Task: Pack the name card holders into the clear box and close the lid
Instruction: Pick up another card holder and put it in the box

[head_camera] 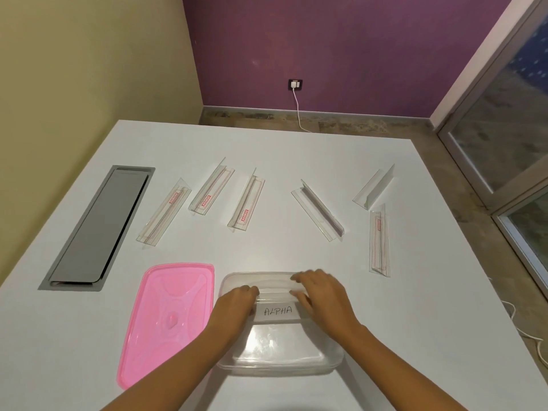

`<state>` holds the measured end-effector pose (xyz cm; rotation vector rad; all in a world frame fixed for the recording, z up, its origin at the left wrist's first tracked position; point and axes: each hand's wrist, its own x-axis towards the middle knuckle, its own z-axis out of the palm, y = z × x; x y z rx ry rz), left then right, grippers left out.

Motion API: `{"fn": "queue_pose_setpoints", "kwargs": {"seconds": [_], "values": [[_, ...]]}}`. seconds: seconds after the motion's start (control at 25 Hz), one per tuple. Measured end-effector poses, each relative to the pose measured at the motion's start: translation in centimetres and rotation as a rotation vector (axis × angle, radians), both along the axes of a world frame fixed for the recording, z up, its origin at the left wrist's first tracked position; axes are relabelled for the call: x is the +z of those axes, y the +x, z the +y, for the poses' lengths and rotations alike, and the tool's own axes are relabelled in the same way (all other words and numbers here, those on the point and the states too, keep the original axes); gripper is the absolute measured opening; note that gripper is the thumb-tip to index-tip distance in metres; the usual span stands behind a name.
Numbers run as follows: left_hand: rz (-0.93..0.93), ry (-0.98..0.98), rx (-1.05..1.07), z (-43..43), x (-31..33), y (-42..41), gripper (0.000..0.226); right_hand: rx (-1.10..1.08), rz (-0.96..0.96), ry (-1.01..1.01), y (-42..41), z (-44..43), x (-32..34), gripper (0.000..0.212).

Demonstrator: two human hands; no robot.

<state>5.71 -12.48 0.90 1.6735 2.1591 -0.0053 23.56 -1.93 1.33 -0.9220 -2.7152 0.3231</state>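
Observation:
A clear box sits open on the white table near me. Inside it is a name card holder with a card reading ALPHA. My left hand grips its left end and my right hand grips its right end, over the far half of the box. The pink lid lies flat left of the box. Several clear name card holders lie scattered farther back, among them one at the left, one in the middle and one at the right.
A grey cable hatch is set into the table at the left. The table's right edge drops to the floor, where a white cable runs. A wall socket sits on the purple wall.

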Motion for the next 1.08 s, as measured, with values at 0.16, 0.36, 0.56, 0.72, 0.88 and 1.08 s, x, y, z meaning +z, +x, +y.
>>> {"fn": "queue_pose_setpoints", "kwargs": {"seconds": [0.16, 0.36, 0.56, 0.72, 0.88, 1.08], "values": [[-0.005, -0.017, 0.030, 0.4, 0.3, 0.2, 0.033, -0.423, 0.252, -0.114, 0.6, 4.9, 0.6, 0.016], [0.014, -0.053, 0.026, 0.5, 0.3, 0.5, 0.030, -1.011, 0.054, -0.287, 3.7, 11.3, -1.6, 0.045], [0.010, -0.064, 0.019, 0.7, 0.2, 0.6, 0.029, -1.162, 0.070, -0.464, 5.9, 13.1, -3.3, 0.037], [0.014, -0.059, 0.029, 0.6, 0.2, 0.6, 0.026, -1.223, 0.195, -0.466, 6.8, 13.6, -3.2, 0.034], [0.025, -0.062, 0.019, 0.4, 0.0, 0.5, 0.028, -1.270, 0.426, -0.600, 7.3, 13.2, -1.8, 0.040], [-0.055, -0.018, 0.036, 0.7, 0.3, 0.0, 0.041, -1.220, 0.826, -1.070, 7.5, 11.1, 1.0, 0.050]]}}
